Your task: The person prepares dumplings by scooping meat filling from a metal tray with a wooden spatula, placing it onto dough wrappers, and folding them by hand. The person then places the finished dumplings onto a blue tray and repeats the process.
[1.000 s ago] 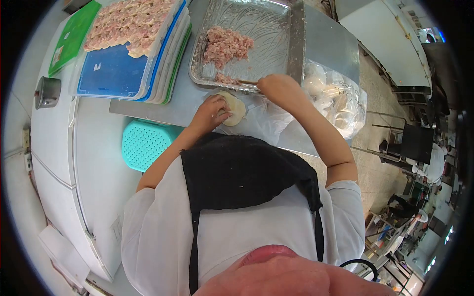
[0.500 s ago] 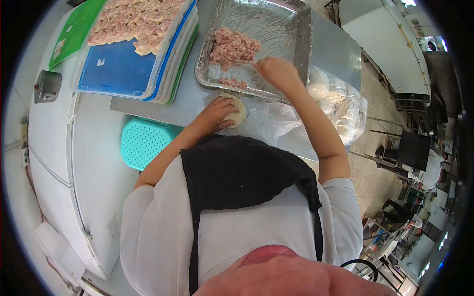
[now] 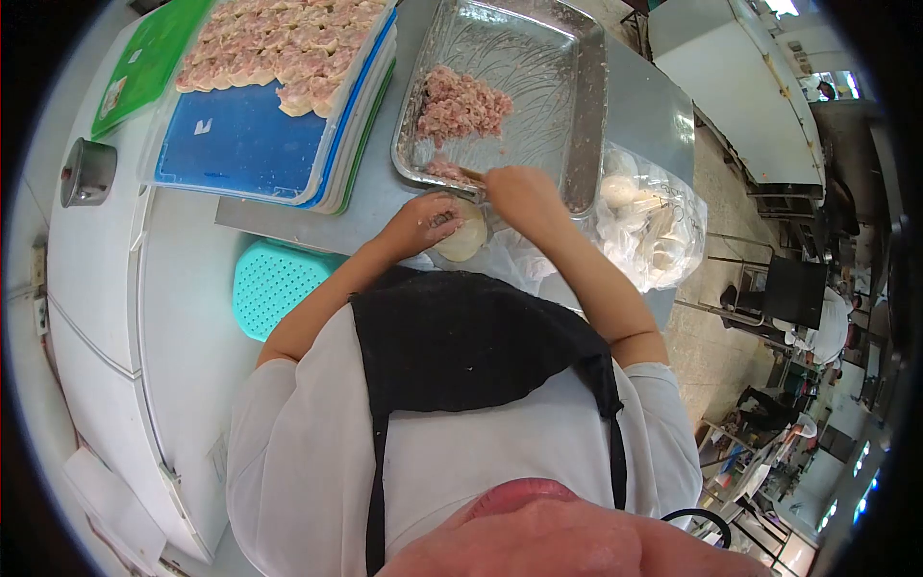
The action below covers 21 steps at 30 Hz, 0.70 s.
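Note:
My left hand [image 3: 421,223] is curled at the left edge of a round, pale dough wrapper [image 3: 465,242], with its fingers closed on it. Whether more wrappers lie beneath cannot be made out. My right hand [image 3: 524,200] grips a thin wooden stick [image 3: 472,175], most of it hidden in the fist. The stick's tip touches a small smear of minced meat [image 3: 446,170] at the near edge of a metal tray [image 3: 569,195]. Farther back in that tray sits a larger mound of minced meat [image 3: 461,104].
At the left, stacked trays carry a blue board [image 3: 240,144] with rows of meat-filled dumplings [image 3: 279,48]. A metal pot [image 3: 89,173], a green lid [image 3: 149,62] and a turquoise perforated basket [image 3: 279,287] are nearby. Clear plastic bags of pale dough rounds [image 3: 654,221] lie right of the tray.
My right hand has come down and nearer, bringing the stick from the large mound to the small smear. My left fingers, spread over the wrapper before, have drawn to its left edge and curled.

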{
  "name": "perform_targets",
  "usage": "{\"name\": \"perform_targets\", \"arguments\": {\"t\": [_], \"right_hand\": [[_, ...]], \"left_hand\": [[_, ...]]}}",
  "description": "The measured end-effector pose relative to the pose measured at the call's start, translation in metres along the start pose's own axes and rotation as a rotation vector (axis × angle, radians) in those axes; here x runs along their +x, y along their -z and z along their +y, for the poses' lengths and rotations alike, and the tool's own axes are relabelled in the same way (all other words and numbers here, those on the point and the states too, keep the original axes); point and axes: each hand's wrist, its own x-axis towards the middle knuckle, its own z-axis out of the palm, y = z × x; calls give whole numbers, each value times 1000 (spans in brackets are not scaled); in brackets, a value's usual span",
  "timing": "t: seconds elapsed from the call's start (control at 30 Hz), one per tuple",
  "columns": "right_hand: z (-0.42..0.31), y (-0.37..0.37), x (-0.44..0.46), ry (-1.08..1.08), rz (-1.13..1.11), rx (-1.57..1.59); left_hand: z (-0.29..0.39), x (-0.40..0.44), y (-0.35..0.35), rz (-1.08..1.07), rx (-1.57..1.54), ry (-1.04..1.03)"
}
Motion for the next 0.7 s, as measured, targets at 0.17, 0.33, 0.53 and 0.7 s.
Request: {"name": "perform_targets", "arguments": {"t": [0.17, 0.33, 0.53, 0.7], "right_hand": [[-1, -13, 13, 106, 74, 122], [35, -5, -7, -111, -52, 1046], [30, 29, -19, -307, 163, 1478], [23, 42, -22, -292, 233, 1580]], "left_hand": [[19, 3, 10, 68, 117, -118], [22, 2, 9, 232, -246, 55], [58, 41, 37, 263, -1679, 352], [71, 79, 41, 475, -1268, 259]]}}
